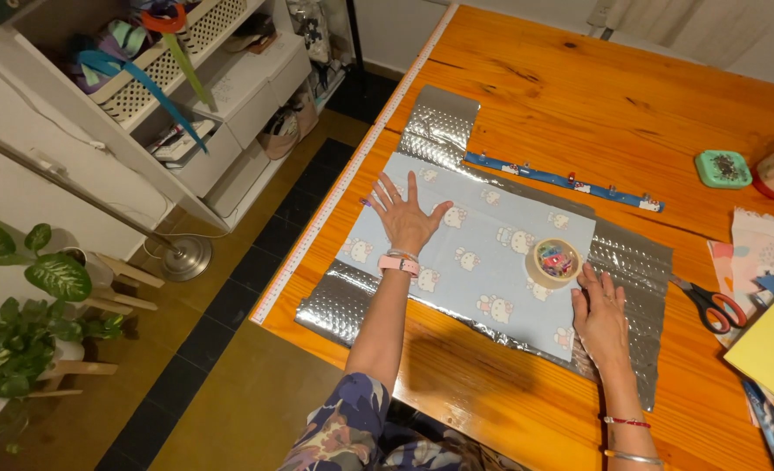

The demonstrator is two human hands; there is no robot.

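Both our hands lie flat and open, gripping nothing: right hand (pixel 601 318) near the table edge on the pale blue printed fabric (pixel 483 253) over silver foil sheet (pixel 631 262), just beside a small bowl (pixel 554 262), left hand (pixel 407 215) spread farther up the fabric.

A single head-worn camera is looking steeply down and forward over the wooden table (pixel 579 96) from above the person's chest, with both forearms reaching away from the lens into the middle of the frame. It is sitting close enough that the table is filling the right half, while the floor (pixel 230 392) and a white shelf unit (pixel 230 96) (upper left) are taking the left side.
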